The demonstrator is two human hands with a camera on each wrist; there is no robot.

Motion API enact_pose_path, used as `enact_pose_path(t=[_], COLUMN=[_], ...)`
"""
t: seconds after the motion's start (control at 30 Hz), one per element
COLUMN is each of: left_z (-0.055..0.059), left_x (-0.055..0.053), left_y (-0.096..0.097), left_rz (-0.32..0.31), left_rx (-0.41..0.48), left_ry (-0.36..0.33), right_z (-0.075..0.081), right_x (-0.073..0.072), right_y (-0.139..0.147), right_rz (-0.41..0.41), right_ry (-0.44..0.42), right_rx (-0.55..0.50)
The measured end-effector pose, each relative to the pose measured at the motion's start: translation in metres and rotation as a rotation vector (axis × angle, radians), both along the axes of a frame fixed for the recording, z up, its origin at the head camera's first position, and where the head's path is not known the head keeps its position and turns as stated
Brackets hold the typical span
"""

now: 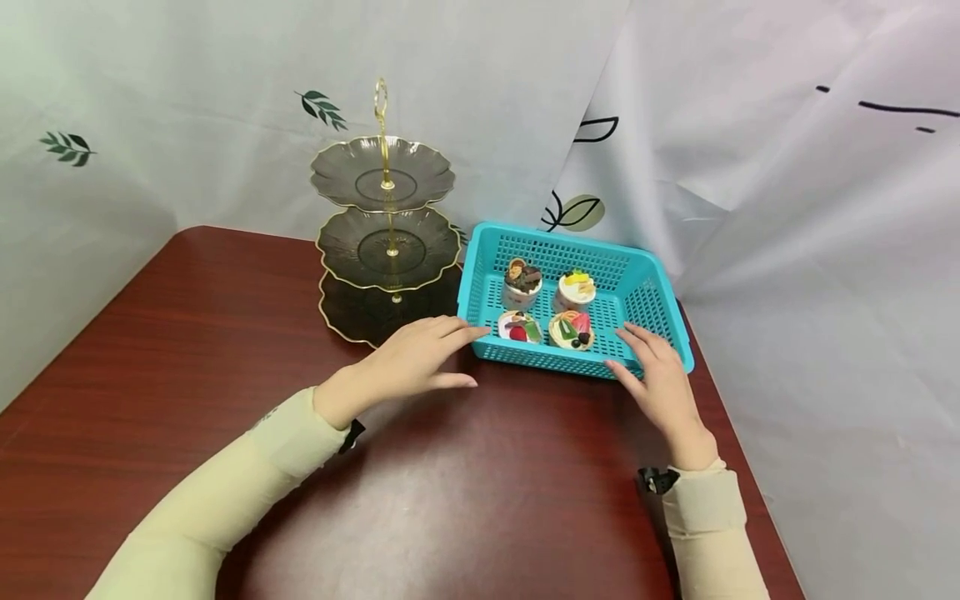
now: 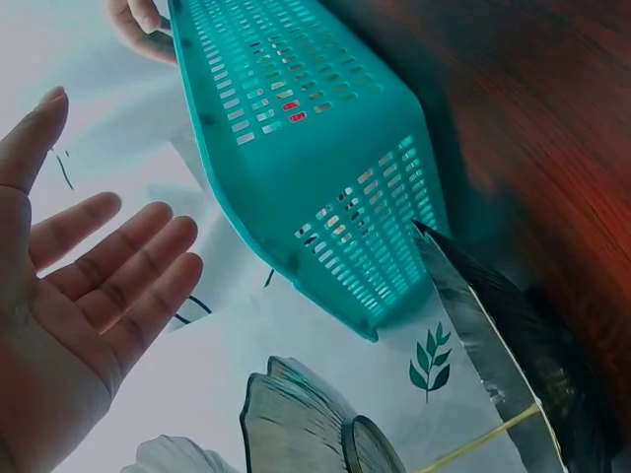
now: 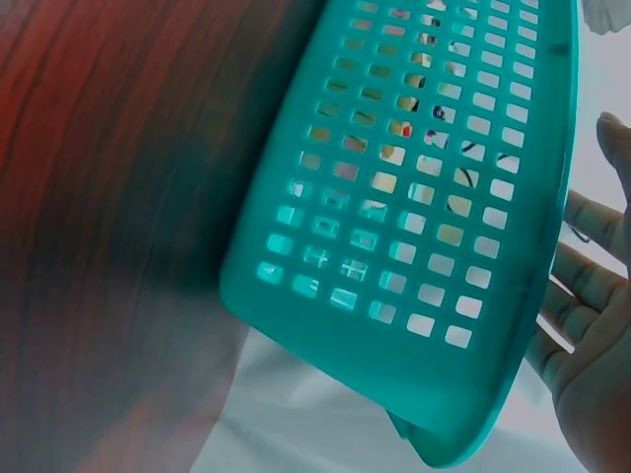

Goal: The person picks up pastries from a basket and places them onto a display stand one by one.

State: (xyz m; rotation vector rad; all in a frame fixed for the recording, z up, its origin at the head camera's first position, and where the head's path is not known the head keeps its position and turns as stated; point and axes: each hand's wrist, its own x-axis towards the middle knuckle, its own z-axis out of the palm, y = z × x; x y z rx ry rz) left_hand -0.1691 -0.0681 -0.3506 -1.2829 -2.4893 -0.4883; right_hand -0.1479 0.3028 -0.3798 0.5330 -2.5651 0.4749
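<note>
My left hand [image 1: 412, 358] reaches toward the near left corner of a turquoise plastic basket [image 1: 540, 358], fingers extended and thumb apart. In the left wrist view the palm of this hand [image 2: 84, 305] shows with nothing in it. My right hand [image 1: 666, 387] is at the basket's near right side, its fingertips over the front rim in the head view. Inside the basket stand several decorated dessert cups: one with chocolate and a biscuit [image 1: 522, 283], one topped with yellow fruit [image 1: 576, 287], one with a red berry [image 1: 519, 327], and one with strawberry and kiwi [image 1: 570, 331].
Left of the basket stands a three-tier, dark translucent stand [image 1: 390, 250] with gold wavy rims and a gold ring handle [image 1: 381, 98]. Its lower tiers reach close to the basket. The reddish-brown table [image 1: 450, 500] is bordered by pale fabric [image 1: 247, 108] behind and at the right.
</note>
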Motion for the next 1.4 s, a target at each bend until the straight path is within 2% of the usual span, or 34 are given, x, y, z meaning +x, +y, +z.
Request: enact_pose_path(t=[0.3,0.83,0.97,1.17,1.4], left_z=[0.006,0.023,0.026,0.029,0.043], left_x=[-0.015,-0.042,-0.047,-0.054,-0.061], left_y=[0.013,0.049,0.055,0.059,0.063], left_rz=[0.029,0.085,0.098,0.096,0.092], left_rx=[0.006,-0.072,-0.09,-0.102,-0.143], left_ry=[-0.108,-0.307,-0.336,-0.335,-0.376], right_z=[0.004,0.009,0.009,0.006,0.006], right_x=[-0.004,-0.007,-0.009,-0.013,-0.013], right_y=[0.006,0.018,0.022,0.028,0.035], right_rz=[-0.03,-0.117,-0.138,-0.162,-0.223], right_ry=[-0.01,-0.036,-0.056,-0.093,-0.175], right_rx=[0.006,-0.016,-0.023,-0.005,0.002])
